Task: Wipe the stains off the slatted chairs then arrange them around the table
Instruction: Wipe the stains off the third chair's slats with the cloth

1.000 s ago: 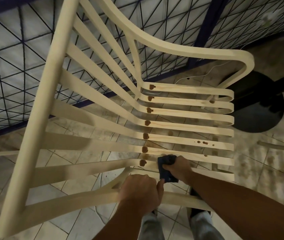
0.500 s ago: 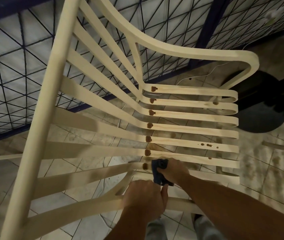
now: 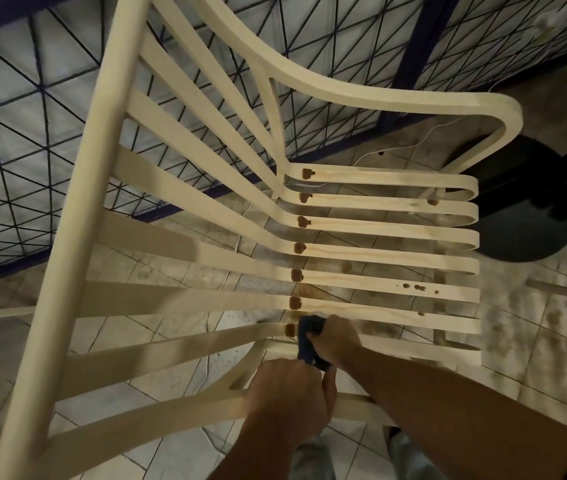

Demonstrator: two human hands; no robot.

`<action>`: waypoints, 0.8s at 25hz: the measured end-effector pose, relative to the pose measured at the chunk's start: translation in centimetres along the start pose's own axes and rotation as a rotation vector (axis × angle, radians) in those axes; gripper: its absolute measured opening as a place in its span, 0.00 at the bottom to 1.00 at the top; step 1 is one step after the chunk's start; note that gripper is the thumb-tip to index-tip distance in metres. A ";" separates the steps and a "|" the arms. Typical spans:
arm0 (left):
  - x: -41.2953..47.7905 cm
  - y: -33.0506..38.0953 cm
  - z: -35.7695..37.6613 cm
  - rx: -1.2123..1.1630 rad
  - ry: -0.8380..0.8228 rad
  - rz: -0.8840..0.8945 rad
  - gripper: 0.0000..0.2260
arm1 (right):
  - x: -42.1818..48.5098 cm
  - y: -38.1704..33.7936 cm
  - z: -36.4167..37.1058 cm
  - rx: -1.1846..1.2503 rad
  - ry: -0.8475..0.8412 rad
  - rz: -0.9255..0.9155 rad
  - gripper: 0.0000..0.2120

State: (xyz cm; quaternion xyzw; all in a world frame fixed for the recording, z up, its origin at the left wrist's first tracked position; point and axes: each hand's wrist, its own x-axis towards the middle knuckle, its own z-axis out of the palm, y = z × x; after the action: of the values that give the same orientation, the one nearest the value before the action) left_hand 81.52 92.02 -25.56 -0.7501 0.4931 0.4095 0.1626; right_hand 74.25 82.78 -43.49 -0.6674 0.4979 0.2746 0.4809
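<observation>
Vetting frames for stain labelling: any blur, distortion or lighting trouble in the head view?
Head view: wide-angle distortion bows the rails of the chair and the grille; light is dim and warm, no glare; the left hand and right hand with the cloth look slightly blurred; stains further up read sharp.

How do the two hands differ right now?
The left hand grips the chair rail; the right hand grips a dark cloth. The left hand is lower in view; the right hand is at a slat beside a brown stain. Both have curled fingers.
</observation>
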 end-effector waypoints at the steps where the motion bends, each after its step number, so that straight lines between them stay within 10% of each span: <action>1: 0.0 0.1 0.0 0.009 -0.003 -0.001 0.26 | 0.1 -1.2 0.5 -0.002 0.011 -0.016 0.10; 14: -0.8 -0.1 -0.3 -0.012 0.085 -0.034 0.27 | -2.1 7.8 -8.9 -0.394 0.062 0.023 0.11; 20: -0.8 0.1 -0.6 0.012 0.081 -0.033 0.24 | -0.7 1.4 -4.3 -0.478 -0.048 -0.116 0.09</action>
State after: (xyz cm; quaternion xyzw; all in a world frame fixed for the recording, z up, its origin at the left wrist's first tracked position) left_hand 81.57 92.11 -24.59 -0.7732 0.4891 0.3732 0.1539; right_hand 72.19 79.04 -41.72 -0.7830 0.3682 0.3721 0.3360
